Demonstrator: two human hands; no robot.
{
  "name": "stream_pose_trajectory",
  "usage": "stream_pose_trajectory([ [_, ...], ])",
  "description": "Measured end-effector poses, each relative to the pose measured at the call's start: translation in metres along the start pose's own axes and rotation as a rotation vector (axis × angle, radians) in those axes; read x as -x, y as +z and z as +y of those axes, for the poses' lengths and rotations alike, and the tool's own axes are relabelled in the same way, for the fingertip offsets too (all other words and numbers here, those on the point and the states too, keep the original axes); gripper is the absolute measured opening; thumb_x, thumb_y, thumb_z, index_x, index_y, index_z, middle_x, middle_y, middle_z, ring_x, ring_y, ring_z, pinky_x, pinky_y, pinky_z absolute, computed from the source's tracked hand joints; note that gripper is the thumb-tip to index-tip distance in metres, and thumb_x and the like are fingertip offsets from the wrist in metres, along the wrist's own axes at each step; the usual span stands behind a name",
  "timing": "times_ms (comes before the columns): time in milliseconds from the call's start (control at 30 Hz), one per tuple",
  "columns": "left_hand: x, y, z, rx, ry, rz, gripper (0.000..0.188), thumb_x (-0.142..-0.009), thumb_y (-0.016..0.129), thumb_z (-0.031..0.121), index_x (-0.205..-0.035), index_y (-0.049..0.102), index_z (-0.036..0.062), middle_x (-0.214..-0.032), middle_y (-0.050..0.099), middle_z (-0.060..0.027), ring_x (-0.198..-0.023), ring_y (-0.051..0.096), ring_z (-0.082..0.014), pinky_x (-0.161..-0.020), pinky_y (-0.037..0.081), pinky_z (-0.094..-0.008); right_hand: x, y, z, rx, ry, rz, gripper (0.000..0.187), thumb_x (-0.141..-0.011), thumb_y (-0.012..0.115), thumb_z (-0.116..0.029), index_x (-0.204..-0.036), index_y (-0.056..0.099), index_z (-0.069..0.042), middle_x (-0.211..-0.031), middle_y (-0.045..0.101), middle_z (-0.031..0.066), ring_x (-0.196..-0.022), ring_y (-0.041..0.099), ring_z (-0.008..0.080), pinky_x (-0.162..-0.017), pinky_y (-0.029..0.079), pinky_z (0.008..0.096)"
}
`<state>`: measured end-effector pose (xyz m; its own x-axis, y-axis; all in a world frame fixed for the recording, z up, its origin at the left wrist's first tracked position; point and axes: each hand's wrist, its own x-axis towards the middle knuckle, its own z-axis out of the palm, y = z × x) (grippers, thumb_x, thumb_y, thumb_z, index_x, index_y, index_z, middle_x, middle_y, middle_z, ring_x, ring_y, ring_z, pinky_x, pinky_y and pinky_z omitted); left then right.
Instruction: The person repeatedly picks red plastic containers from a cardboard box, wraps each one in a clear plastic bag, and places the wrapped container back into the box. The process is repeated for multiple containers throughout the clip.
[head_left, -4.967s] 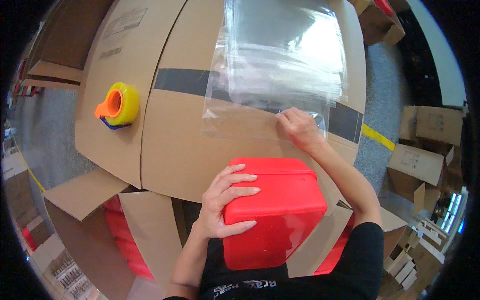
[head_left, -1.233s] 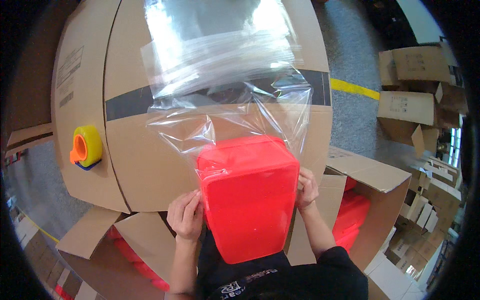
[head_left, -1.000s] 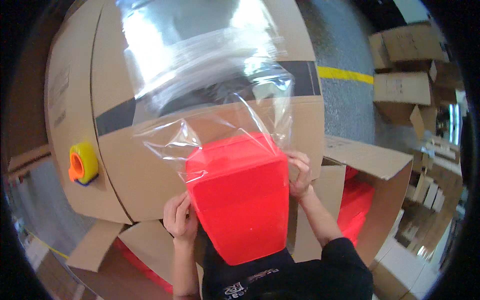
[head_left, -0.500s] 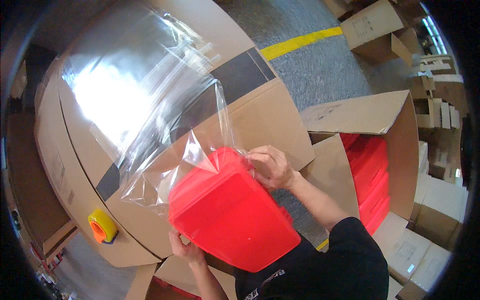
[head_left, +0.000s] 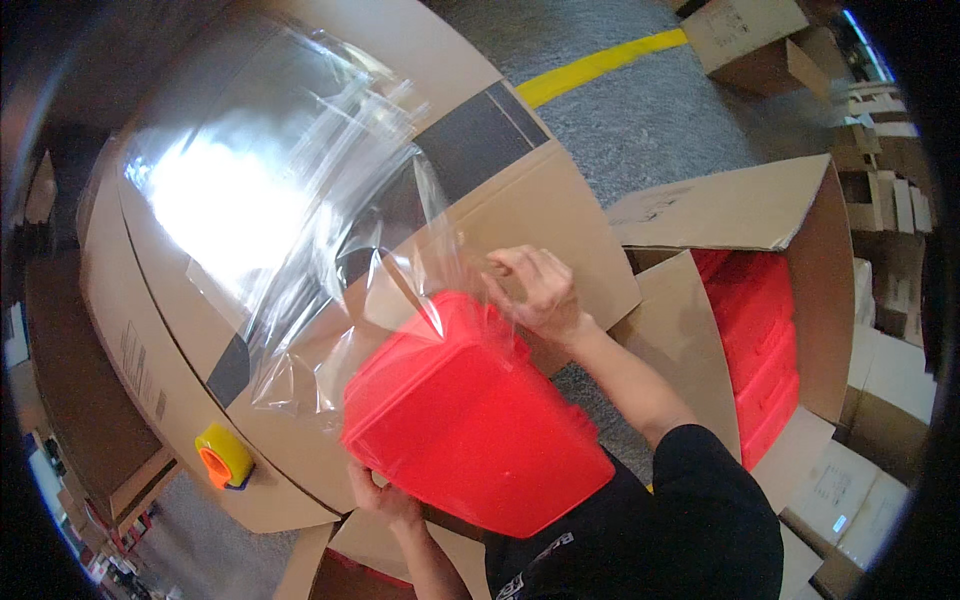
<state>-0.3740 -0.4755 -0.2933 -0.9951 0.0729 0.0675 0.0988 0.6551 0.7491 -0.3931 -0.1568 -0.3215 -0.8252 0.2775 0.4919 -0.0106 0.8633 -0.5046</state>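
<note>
A red plastic bin (head_left: 480, 420) lies tilted against my front, its far end inside the mouth of a clear plastic bag (head_left: 385, 290). My left hand (head_left: 385, 497) grips the bin's lower left corner, with some fingers hidden beneath it. At the bin's far right corner, my right hand (head_left: 540, 293) pinches the bag's edge between bent fingers. More clear bags (head_left: 230, 200) lie flat in a shiny stack beyond, on the cardboard surface (head_left: 540, 215).
At right stands an open carton (head_left: 835, 300) holding several red bins (head_left: 755, 340). A yellow tape dispenser (head_left: 224, 455) sits at the cardboard's left edge. Another open carton (head_left: 345, 580) is below my left hand. More cartons (head_left: 890, 390) stack far right; a yellow line (head_left: 600, 65) crosses the floor.
My right hand has moved up and away from the bin's corner, drawing the bag's edge with it. The left hand stays at the lower corner. The whole view has shifted slightly.
</note>
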Motion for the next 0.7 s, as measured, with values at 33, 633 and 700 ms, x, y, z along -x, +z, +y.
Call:
stream_pose_trajectory([
  [33, 0.000, 0.000, -0.001, 0.016, 0.013, 0.025, 0.027, -0.076, 0.071, 0.008, -0.100, 0.062, 0.0004, -0.093, 0.064, -0.0068, -0.086, 0.060, -0.0185, -0.077, 0.047, -0.0314, 0.003, -0.002, 0.002, 0.007, 0.092, -0.048, 0.023, -0.074, 0.074, -0.006, -0.093, 0.061, -0.007, -0.078, 0.062, 0.0051, -0.067, 0.061, 0.0213, -0.060, 0.049, 0.0315],
  [633, 0.001, -0.004, -0.025, -0.060, -0.116, -0.424, 0.014, -0.080, 0.060, 0.006, -0.093, 0.063, 0.0006, -0.086, 0.065, -0.0190, -0.075, 0.065, -0.0356, -0.063, 0.050, -0.0427, 0.051, -0.037, 0.004, -0.145, 0.030, -0.413, 0.043, -0.073, 0.062, 0.000, -0.116, 0.061, -0.001, -0.097, 0.069, 0.0138, -0.077, 0.067, 0.0276, -0.064, 0.053, 0.0347],
  [700, 0.003, -0.006, -0.024, -0.013, -0.166, -0.470, 0.015, -0.079, 0.061, 0.006, -0.093, 0.062, 0.0004, -0.085, 0.064, -0.0201, -0.075, 0.063, -0.0393, -0.062, 0.050, -0.0448, 0.058, -0.042, 0.001, -0.121, -0.078, -0.374, 0.044, -0.070, 0.062, 0.000, -0.114, 0.062, 0.001, -0.094, 0.069, 0.0148, -0.074, 0.067, 0.0278, -0.064, 0.053, 0.0352],
])
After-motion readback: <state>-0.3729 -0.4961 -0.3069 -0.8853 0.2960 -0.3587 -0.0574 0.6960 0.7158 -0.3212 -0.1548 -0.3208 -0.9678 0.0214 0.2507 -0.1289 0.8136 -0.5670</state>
